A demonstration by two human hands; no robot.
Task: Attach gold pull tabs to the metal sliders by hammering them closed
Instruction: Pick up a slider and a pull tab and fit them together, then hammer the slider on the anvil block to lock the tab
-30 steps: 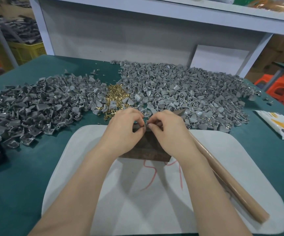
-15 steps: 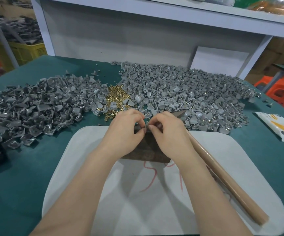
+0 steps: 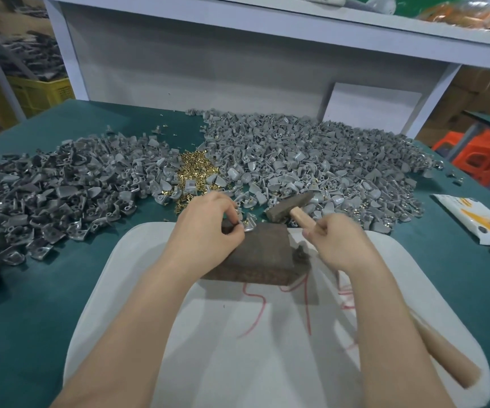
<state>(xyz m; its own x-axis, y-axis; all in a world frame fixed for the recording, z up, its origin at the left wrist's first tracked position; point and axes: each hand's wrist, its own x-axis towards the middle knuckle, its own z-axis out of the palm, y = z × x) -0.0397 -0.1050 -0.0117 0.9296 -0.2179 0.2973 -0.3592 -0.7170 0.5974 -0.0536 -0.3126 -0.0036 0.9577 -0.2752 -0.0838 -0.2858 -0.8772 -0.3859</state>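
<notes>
**Small, slick metal on a hard block — pinch low, strike light**

Your left hand (image 3: 208,231) pinches one metal slider (image 3: 249,226) by its near edge, fingertips curled, and holds it on the far top edge of the dark block (image 3: 255,257). A fleck of gold shows at it, too small to read further. Your right hand (image 3: 338,242) is wrapped round the wooden handle of the hammer (image 3: 289,207), close under the head, which hangs just right of the slider.

The piece looks light, stiff and smooth, so it will likely skip under a blow — hold it low and to one side, with your fingers away from the strike point.

The block sits on a white mat (image 3: 267,363) on the green counter (image 3: 32,319). Beyond it, grey slider heaps (image 3: 61,195) spread left and right, with the gold tabs (image 3: 193,169) between them. A packet (image 3: 473,219) lies off to the right.
</notes>
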